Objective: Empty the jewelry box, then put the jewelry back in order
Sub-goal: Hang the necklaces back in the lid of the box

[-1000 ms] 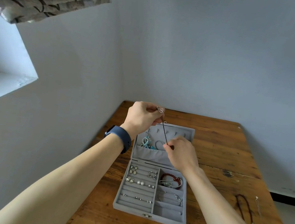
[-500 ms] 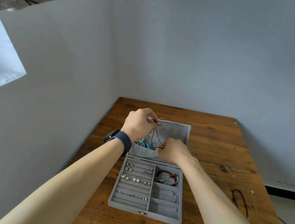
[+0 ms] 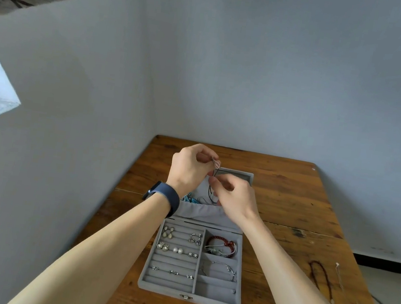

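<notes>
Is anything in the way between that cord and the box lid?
Nothing visible does. The left hand and right hand pinch the cord just in front of the lid; a turquoise piece sits in its pocket, left of the cord.

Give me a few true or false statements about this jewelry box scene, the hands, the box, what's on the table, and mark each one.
1. The jewelry box stands open on the table. True.
2. Both hands hold the necklace: the left hand pinches its silver end, the right hand its dark cord. True.
3. The red bracelet lies on the table beside the box. False: it sits in the box's far right compartment.
4. The blue watch is on the right wrist. False: it is on the left wrist.
5. A dark cord loop lies on the table to the right of the box. True.
</notes>
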`<state>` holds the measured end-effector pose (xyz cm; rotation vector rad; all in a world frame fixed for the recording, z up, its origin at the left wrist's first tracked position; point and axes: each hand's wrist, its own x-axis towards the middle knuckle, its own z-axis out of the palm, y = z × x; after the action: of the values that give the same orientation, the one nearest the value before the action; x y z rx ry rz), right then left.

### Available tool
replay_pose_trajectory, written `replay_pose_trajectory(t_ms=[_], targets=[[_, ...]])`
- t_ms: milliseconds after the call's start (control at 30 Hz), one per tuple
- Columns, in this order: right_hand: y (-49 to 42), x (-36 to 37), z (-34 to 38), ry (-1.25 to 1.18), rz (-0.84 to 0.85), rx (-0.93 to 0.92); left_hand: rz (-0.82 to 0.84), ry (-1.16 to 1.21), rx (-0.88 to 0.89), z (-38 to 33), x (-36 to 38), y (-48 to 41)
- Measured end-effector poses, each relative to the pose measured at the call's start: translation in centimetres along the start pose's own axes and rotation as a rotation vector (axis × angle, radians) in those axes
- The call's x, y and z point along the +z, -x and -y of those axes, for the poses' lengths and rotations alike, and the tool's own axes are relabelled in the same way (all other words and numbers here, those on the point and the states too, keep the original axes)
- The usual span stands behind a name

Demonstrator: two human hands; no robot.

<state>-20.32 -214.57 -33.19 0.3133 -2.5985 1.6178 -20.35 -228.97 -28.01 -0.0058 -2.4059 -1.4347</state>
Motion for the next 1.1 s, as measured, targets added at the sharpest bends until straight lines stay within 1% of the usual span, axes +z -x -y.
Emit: replay_pose_trajectory(t_ms=[67,100,167,233,300,367,400,500,533,600,667,767,867,900,967,1100], targets=[[-0.2,0.0,-0.1,0.051,-0.06,0.004,-0.021,-0.009,-0.005,0.6,0.3,0.4],[-0.2,-0.1,-0.3,0.088,-0.096,0.006,-0.028,-0.055,-0.002,1.0,0.4,0.6],[-0.3,-0.2,-0.8,0.209,-0.162,-0.027,-0.018,-0.262,0.03,1.9,0.5,1.3],[-0.4,0.0,-1.1,0.345,-0.182,-0.098,0.006,-0.458,0.063,2.6,0.8,2.1],[-0.6,0.1,-1.2,0.41,-0.192,-0.13,0.004,-0.536,0.07,3.1,1.0,2.7],[-0.6,0.0,-1.1,0.408,-0.176,-0.13,0.006,-0.513,0.059,3.5,1.1,3.0],[-0.6,-0.1,-1.1,0.378,-0.145,-0.124,0.017,-0.457,0.044,3.6,1.1,3.0],[-0.5,-0.3,-0.8,0.18,-0.027,-0.048,0.016,-0.216,0.001,3.7,1.1,2.9],[-0.4,-0.3,-0.7,0.122,-0.013,-0.031,0.005,-0.166,-0.002,3.7,1.1,2.9],[-0.4,-0.3,-0.7,0.09,-0.013,-0.033,0.012,-0.114,0.004,3.8,1.0,2.7],[-0.3,-0.4,-0.8,0.093,-0.012,-0.023,0.046,-0.121,0.014,4.1,0.9,2.7],[-0.4,-0.3,-0.8,0.104,-0.035,0.007,0.064,-0.246,0.008,4.5,0.8,2.9],[-0.5,0.1,-0.9,0.269,-0.098,-0.064,0.016,-0.47,0.054,4.6,0.9,3.4],[-0.4,0.3,-1.0,0.3,-0.115,-0.082,-0.007,-0.503,0.083,4.5,0.9,3.5],[-0.2,0.6,-0.9,0.245,-0.129,-0.048,-0.025,-0.443,0.121,4.3,0.9,3.5],[-0.2,0.0,-0.4,-0.035,-0.058,0.102,-0.024,-0.154,0.09,3.6,0.8,3.6]])
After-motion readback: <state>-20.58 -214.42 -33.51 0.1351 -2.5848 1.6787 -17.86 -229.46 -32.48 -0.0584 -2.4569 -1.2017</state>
